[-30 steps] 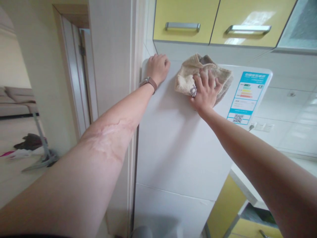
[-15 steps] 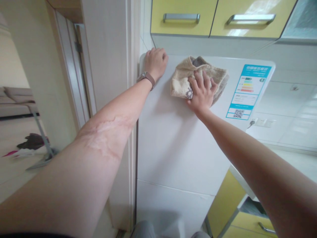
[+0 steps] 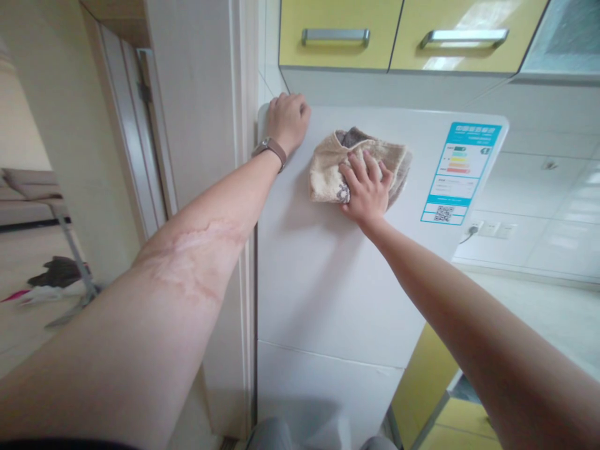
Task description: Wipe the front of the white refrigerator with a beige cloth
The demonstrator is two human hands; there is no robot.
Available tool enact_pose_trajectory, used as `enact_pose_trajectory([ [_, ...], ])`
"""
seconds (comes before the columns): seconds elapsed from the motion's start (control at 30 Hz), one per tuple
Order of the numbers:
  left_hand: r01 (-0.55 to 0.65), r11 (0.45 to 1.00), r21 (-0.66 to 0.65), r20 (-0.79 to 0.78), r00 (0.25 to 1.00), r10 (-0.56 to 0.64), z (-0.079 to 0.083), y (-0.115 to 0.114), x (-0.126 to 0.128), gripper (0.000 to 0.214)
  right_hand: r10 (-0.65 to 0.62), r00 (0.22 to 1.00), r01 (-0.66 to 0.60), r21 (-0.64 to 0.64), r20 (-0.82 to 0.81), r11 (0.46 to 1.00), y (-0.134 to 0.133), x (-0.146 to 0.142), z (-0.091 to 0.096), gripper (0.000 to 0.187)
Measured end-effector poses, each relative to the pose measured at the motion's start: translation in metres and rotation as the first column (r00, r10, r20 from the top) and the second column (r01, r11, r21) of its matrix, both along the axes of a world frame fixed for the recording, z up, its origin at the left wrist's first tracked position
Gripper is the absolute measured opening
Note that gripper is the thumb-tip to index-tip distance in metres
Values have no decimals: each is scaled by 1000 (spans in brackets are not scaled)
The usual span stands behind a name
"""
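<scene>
A beige towel with a grey side and a small dark pattern is bunched against the white refrigerator door. My right hand presses it to the upper door, fingers spread and a little bent into the cloth. At the door's top left corner is my left hand, its fingers curled over the top edge and their tips hidden. A brown-strapped watch is on that wrist. To the right of the towel, a blue-and-white energy label sticks to the door.
Yellow wall cabinets hang above the refrigerator. A pale door frame stands close on its left. Sockets with a plug are on the tiled wall at right, above a white counter. A yellow drawer is lower right.
My right hand and the towel have slid slightly down and left over the door. My left hand keeps its place at the corner. The whole view has shifted a little.
</scene>
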State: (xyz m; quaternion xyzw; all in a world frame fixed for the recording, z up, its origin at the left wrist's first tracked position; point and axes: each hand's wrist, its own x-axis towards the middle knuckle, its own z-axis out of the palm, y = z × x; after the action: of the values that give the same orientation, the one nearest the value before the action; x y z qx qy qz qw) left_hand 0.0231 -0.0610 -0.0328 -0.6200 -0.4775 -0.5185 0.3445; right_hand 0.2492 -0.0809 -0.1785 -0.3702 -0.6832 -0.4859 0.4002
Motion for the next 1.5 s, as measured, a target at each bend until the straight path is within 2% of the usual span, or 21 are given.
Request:
enact_pose_trajectory([
  [0.17,42,999,-7,27,999,-42,1,5,-3,36,30,1000,-30,5,7,1000,4,0,-5,75],
  [0.4,5,1000,13,-16,1000,-5,1,4,-2,27,28,999,-29,5,27,1000,7,0,-11,71],
  [0.9,-22,1000,-1,-29,999,21,0,0,-2,29,16,999,-16,-1,30,1000,3,-2,-13,71],
  [1.23,15,1000,8,3,1000,-15,-1,2,-1,24,40,999,-40,0,22,999,6,-1,-13,72],
  [1.5,43,999,2,12,999,-43,3,3,-1,25,39,999,-38,-26,9,999,-1,-6,-23,72],
])
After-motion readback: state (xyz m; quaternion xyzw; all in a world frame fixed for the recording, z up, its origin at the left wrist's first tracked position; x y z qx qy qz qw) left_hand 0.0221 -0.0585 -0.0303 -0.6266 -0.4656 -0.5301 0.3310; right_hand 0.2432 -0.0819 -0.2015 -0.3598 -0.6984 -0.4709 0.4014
